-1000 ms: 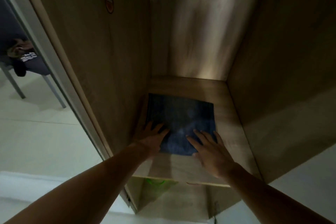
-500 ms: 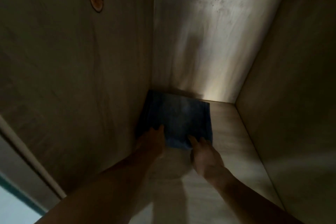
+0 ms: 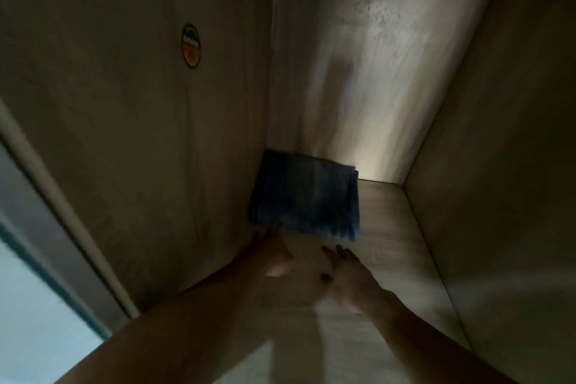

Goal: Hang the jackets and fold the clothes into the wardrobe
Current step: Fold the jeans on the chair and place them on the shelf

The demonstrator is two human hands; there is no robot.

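Observation:
A folded dark blue garment [image 3: 307, 198] lies flat on the wooden wardrobe shelf [image 3: 386, 243], pushed into the back left corner against the left wall. My left hand [image 3: 271, 254] is just in front of its near left edge, fingers straight, fingertips at or almost touching the cloth. My right hand [image 3: 349, 277] hovers a little in front of the garment's near edge, fingers spread and relaxed, apart from the cloth. Both hands hold nothing. The view is dim and blurred.
The wardrobe's left wall [image 3: 140, 134] carries a round orange and black sticker [image 3: 190, 45]. The back panel [image 3: 374, 72] and right wall [image 3: 498, 165] close the compartment. The wardrobe's front frame [image 3: 62, 227] and a pale floor show at the lower left.
The garment has been pushed from the shelf's front to the back left corner. Both hands have come off it and drawn back a little. My head has moved further into the wardrobe.

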